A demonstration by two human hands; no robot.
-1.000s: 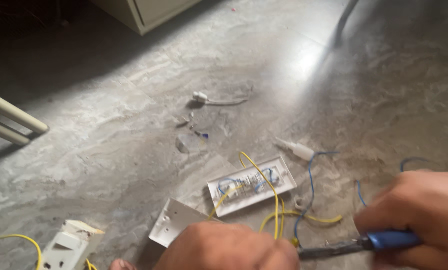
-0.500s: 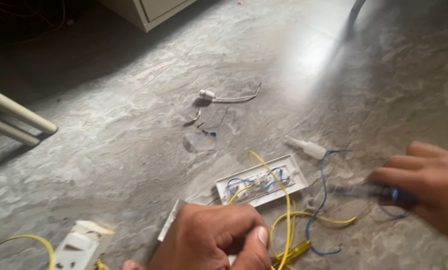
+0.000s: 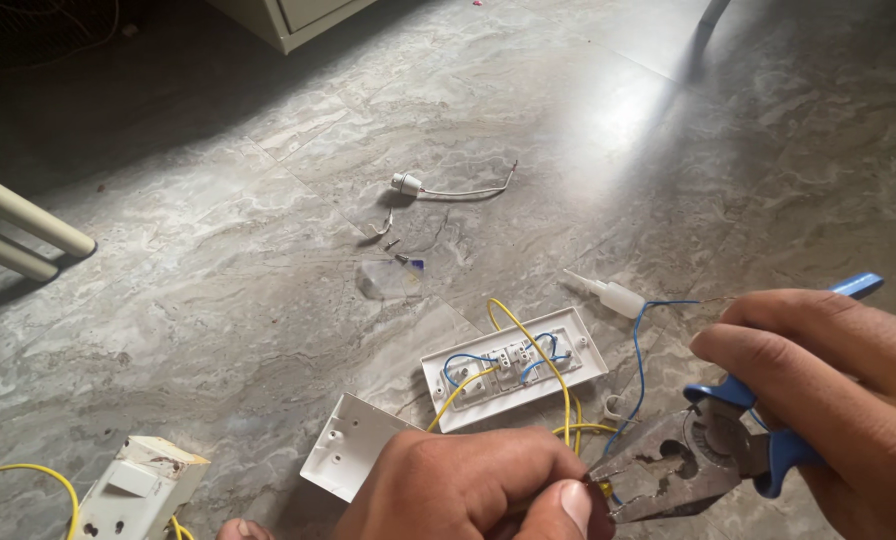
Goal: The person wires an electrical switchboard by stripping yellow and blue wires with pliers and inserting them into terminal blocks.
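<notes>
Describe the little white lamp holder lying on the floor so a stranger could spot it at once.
On the grey marbled floor, look beyond the white switch plate wired in yellow and blue. The lamp holder lies alone, farthest from both hands, the only piece trailing one thin pale wire.

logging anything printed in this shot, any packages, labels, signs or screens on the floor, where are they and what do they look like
No labels, signs or screens show.
Closest to a package: a small clear plastic bag with a dark blue corner, lying flat on the grey floor above the white switch plate; whether it bears print is too small to tell.
</notes>
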